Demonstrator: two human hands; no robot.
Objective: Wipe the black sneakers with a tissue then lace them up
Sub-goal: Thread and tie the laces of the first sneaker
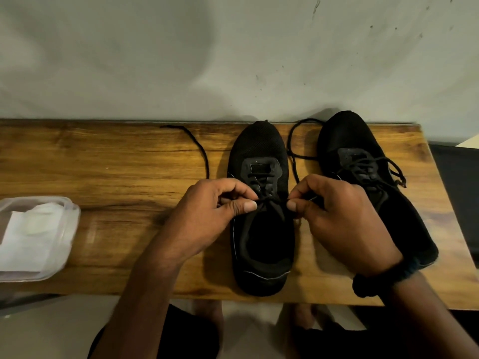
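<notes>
Two black sneakers stand on a wooden table, toes toward the wall. The left sneaker is partly laced. Its black lace trails left and right across the table. My left hand pinches the lace at the sneaker's left eyelets. On the other side, my right hand pinches the lace by the right eyelets. The right sneaker is laced, with a bow near its tongue, and my right hand covers part of it.
A clear plastic container with white tissues stands at the table's left front edge. A grey wall runs directly behind the table. A dark object lies past the table's right end. My feet show below the front edge.
</notes>
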